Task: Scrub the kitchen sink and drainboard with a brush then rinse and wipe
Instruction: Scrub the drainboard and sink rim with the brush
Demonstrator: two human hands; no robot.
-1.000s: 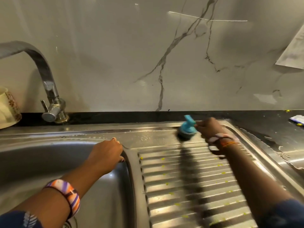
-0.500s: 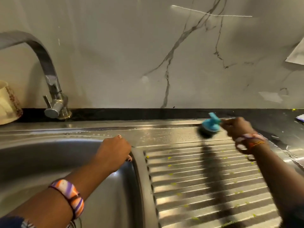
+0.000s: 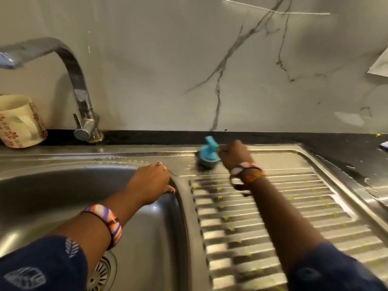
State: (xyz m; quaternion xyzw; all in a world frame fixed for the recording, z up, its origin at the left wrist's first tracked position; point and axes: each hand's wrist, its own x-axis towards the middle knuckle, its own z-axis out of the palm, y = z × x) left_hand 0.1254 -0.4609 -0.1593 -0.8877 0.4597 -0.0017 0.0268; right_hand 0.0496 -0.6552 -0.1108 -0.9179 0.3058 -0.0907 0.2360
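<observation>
Since half a second earlier, the right hand (image 3: 235, 154) and its brush have slid leftward along the back strip of the drainboard, toward the basin, while the left hand (image 3: 150, 182) has kept its place on the sink's rim.

A white marble-patterned wall (image 3: 189, 70) with grey veins fills the upper half of the view. Below it, a black stone surface (image 3: 346, 152) carries a stainless steel sink unit: a deep rounded steel basin (image 3: 52, 196) on the left, and a ridged steel drainboard (image 3: 283, 217) on the right, its grooves dotted with small yellow-green specks. A curved chrome tap (image 3: 79, 91) rises behind the basin, its spout reaching off to the left. A cream mug with a red flower pattern (image 3: 21, 122) stands on the surface left of the tap. A round slotted metal drain strainer (image 3: 102, 271) shows at the basin's bottom, partly hidden by the left arm.

Both arms wear dark blue patterned sleeves. The left wrist has a striped purple, orange and white bangle (image 3: 109, 223); the right wrist has a white and orange bracelet (image 3: 245, 170).

The left hand rests on the ridge between basin and drainboard, fingers curled loosely downward, holding nothing. The right hand's fingers are curled tight around the handle of a small round blue scrubbing brush (image 3: 209, 154), whose bristle head presses on the flat back strip of the drainboard, just above the ridges.
</observation>
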